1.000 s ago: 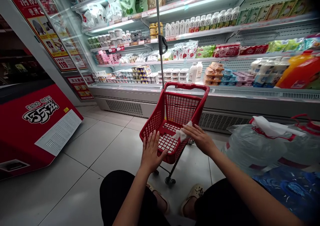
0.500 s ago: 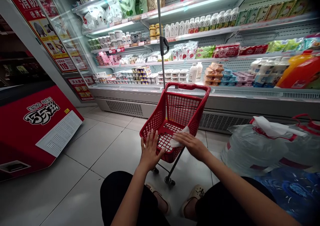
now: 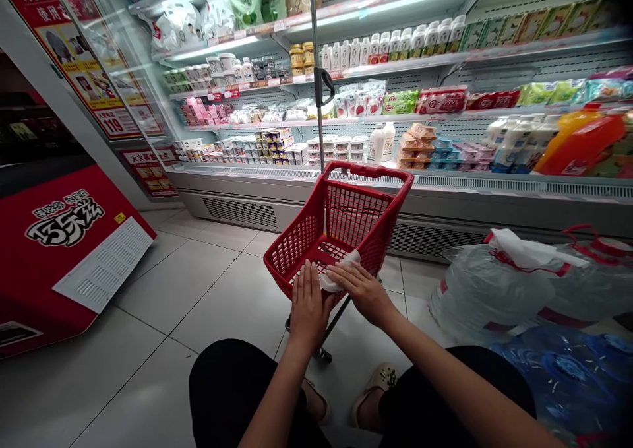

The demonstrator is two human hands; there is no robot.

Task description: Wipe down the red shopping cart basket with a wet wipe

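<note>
A small red shopping basket (image 3: 341, 230) on wheels is seen standing on the tiled floor (image 3: 198, 289) at about 12 o'clock from the seated person, directly in front of a lit refrigerated display case (image 3: 395, 105). The left hand (image 3: 307, 303) is laid flat on the basket's near rim, fingers extended and close together, with nothing grasped in it. The right hand (image 3: 361, 289) is pressed palm-down on a white cloth (image 3: 339, 273), which is bunched on the near rim and inner wall of the basket (only part of the cloth shows beyond the fingers); the fingers are held flat over the cloth rather than curled round it. The two hands are observed just beside each other, the right at roughly 2 o'clock from the left. The basket's upright handle pole (image 3: 319, 92) is seen rising at its far side, in front of the case shelves. A red freezer cabinet (image 3: 64, 250) is noted at 9 o'clock, well apart from the basket. Large clear water bottles (image 3: 499, 289) with a second white cloth (image 3: 524, 250) lying on top are recorded at 3 o'clock, near the person's right knee.
</note>
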